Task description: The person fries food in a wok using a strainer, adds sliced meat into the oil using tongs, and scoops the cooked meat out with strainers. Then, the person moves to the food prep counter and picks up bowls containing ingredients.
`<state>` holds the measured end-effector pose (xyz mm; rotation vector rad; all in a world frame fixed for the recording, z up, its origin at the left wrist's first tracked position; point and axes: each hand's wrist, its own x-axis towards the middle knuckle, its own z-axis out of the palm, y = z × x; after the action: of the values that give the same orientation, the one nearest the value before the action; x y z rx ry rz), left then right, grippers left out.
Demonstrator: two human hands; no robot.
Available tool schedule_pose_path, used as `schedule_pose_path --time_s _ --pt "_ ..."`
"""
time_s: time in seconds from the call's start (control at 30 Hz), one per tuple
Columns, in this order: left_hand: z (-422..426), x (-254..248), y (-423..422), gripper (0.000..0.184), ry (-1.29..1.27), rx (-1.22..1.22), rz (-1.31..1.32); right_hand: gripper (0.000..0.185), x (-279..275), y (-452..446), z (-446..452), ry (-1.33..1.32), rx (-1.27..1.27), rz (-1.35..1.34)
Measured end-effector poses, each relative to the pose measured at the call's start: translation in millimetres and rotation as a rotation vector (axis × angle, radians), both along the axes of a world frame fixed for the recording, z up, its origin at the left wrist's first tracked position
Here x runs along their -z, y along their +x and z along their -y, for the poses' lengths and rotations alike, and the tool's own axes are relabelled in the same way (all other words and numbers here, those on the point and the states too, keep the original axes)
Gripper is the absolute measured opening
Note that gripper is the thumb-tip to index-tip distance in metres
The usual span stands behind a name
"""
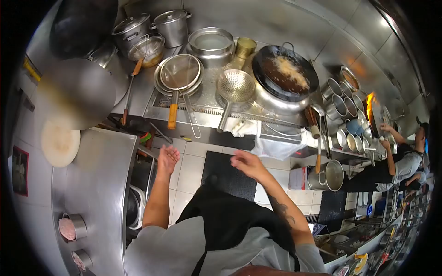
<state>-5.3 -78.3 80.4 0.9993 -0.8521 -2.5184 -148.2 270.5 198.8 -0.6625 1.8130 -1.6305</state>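
My left hand point(169, 158) is raised over the floor in front of the stove, open, palm partly up, with nothing in it. Level with it, my right hand point(247, 163) hangs in the air with loosely bent fingers, apart and holding nothing. Beyond them on the stove lie a fine strainer point(180, 72) with a wooden handle, resting over a metal bowl, and a perforated skimmer point(235, 86) with its handle toward me. To their right, a black wok point(271, 80) holds dark oil with pale golden food point(290, 70) frying in it.
A white cloth point(278, 146) hangs over the stove's front edge. Steel counter point(99, 170) runs along my left, with small pots of raw meat point(67, 228). A large pot point(332, 175) stands on the right. Farther right, a co-worker point(400, 161) stands near a flame point(369, 106).
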Motion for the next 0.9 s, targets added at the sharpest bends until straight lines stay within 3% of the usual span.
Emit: schedule_pose_path --time_s 0.03,0.1,0.2,0.3,0.37,0.4,0.47,0.77,0.9 --pt "14.4 -22.0 -8.1 0.04 0.014 -0.017 -0.042 0.047 15.4 -10.1 34.1 -0.023 -0.037 -0.185" --pt "36.0 -53.3 -30.7 0.047 -0.02 0.019 -0.1 0.056 20.3 -31.0 97.0 0.117 -0.033 -0.302" --pt "66.2 -59.0 -66.1 0.05 0.022 0.104 -0.243 0.056 46.6 -62.5 166.1 0.325 -0.003 -0.426" --pt "81.0 -58.8 -100.1 0.046 0.056 0.183 -0.322 0.059 73.5 -83.8 206.4 0.402 0.021 -0.133" --pt "87.0 -54.2 -119.7 0.043 0.056 0.295 -0.334 0.047 83.6 -86.8 227.2 0.334 -0.024 0.322" --pt "84.0 -64.1 -126.6 0.029 0.157 0.254 -0.303 0.043 78.0 -88.7 232.2 0.29 -0.091 0.511" --pt "89.4 -62.7 -129.1 0.02 0.009 0.244 -0.21 0.025 68.0 -84.9 241.6 0.159 -0.124 0.75" --pt "56.4 -122.2 -117.2 0.018 -0.2 0.207 -0.039 0.014 -66.7 -117.4 191.5 -0.144 0.082 0.61" --pt "41.3 -148.6 -123.0 0.017 -0.252 0.253 -0.074 0.026 -87.6 -163.5 107.7 -0.353 0.222 0.342"
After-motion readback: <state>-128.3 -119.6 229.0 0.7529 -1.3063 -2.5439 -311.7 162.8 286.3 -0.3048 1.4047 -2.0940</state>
